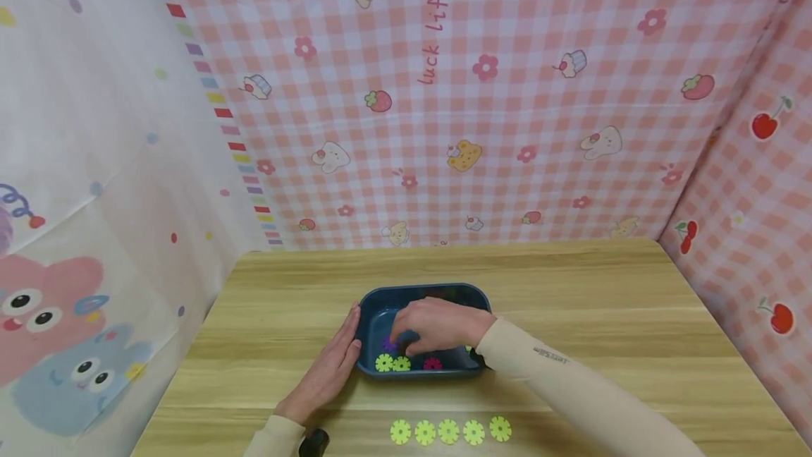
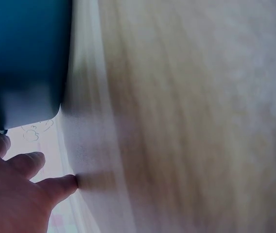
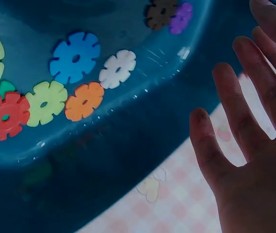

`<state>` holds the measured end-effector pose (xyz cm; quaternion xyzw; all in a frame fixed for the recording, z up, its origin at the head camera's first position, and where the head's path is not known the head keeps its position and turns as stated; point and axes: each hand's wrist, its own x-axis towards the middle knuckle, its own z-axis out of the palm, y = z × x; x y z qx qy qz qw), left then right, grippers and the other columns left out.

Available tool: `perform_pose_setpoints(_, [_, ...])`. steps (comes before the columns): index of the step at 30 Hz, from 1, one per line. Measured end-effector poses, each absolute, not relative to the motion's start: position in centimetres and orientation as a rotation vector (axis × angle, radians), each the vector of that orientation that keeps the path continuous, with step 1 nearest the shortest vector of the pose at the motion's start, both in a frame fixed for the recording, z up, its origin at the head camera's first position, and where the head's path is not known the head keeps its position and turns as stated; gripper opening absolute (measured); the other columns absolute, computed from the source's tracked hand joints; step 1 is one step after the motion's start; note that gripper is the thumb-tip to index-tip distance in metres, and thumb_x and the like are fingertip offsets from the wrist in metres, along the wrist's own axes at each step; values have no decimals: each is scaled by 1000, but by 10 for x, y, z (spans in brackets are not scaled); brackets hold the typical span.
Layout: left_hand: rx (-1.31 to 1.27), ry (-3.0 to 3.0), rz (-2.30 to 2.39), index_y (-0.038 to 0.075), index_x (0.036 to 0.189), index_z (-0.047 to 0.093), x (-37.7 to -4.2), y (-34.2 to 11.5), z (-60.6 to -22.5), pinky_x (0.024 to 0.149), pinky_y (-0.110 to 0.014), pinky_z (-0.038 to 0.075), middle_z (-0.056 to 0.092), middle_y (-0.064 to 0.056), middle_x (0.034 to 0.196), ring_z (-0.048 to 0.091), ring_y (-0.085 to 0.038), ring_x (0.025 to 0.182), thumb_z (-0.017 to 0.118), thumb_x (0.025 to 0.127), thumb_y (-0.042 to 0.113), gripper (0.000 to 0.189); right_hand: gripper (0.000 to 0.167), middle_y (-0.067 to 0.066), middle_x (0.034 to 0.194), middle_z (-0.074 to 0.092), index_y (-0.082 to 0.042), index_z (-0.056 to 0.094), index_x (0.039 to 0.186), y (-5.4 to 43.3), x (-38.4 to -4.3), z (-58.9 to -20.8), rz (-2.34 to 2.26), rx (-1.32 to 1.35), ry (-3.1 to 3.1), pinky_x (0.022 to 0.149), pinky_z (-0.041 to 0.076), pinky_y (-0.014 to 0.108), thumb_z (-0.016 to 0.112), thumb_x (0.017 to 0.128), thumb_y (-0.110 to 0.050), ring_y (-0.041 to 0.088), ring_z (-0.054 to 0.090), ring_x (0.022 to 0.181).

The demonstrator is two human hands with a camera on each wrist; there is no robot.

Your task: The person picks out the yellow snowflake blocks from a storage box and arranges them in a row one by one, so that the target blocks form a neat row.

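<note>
My left hand (image 1: 333, 365) lies along the left outer wall of a dark blue plastic bin (image 1: 438, 374), its fingers straight against the side. In the left wrist view, that hand's fingertips (image 2: 67, 184) show below the bin's corner (image 2: 26, 53). Inside the bin, my right hand (image 1: 434, 326) hovers with loosely bent, spread fingers near a purple notched disc (image 1: 390, 345). Two yellow-green discs (image 1: 384, 362) and a magenta disc (image 1: 433, 364) lie along the near wall. The right wrist view shows blue (image 3: 75, 57), white (image 3: 117, 69), orange (image 3: 84, 101) and red discs (image 3: 6, 117) inside.
Several yellow-green discs (image 1: 448, 431) form a row on the wooden table (image 1: 571, 281) in front of the bin. A small black object (image 1: 314, 443) sits by the left sleeve. Patterned cloth (image 1: 444, 125) hangs behind and along both sides.
</note>
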<state>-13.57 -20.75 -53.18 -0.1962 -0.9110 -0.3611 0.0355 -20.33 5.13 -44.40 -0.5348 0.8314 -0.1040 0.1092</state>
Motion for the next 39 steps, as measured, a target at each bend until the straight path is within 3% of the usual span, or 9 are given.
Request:
perform_pose_setpoints(10, [-615, -2797, -1111, -2, 163, 22, -135, -207, -533, 121, -46, 21, 21, -19, 169, 24, -31, 154, 43, 112, 12, 57, 30, -11, 122, 72, -21, 77, 123, 34, -214, -467, -265, -1479, 2385, 99, 52, 23, 81, 93, -23, 2, 64, 113])
perform_pose_setpoints(24, [-560, -2863, -1137, 3, 165, 18, -134, -202, -531, 122, -52, 24, 16, -12, 172, 21, -30, 156, 39, 114, 19, 57, 23, -11, 112, 66, -24, 78, 108, 26, -219, -488, -250, -1423, 2419, 102, 49, 21, 86, 88, -29, 3, 58, 101])
perform_pose_setpoints(33, [-575, -2833, -1117, 2, 164, 19, -135, -207, -531, 122, -50, 23, 17, -13, 171, 22, -30, 155, 40, 114, 20, 58, 18, -11, 102, 60, -21, 77, 103, 41, -229, -487, -300, -1420, 2464, 90, 51, 22, 86, 88, -25, 6, 54, 92])
perform_pose_setpoints(39, [-579, -2843, -1116, 1, 164, 19, -134, -209, -531, 122, -49, 23, 18, -14, 171, 22, -29, 155, 40, 113, 19, 58, 25, -11, 113, 66, -21, 77, 113, 46, -231, -484, -286, -1430, 2420, 100, 50, 27, 84, 89, -25, 6, 59, 106])
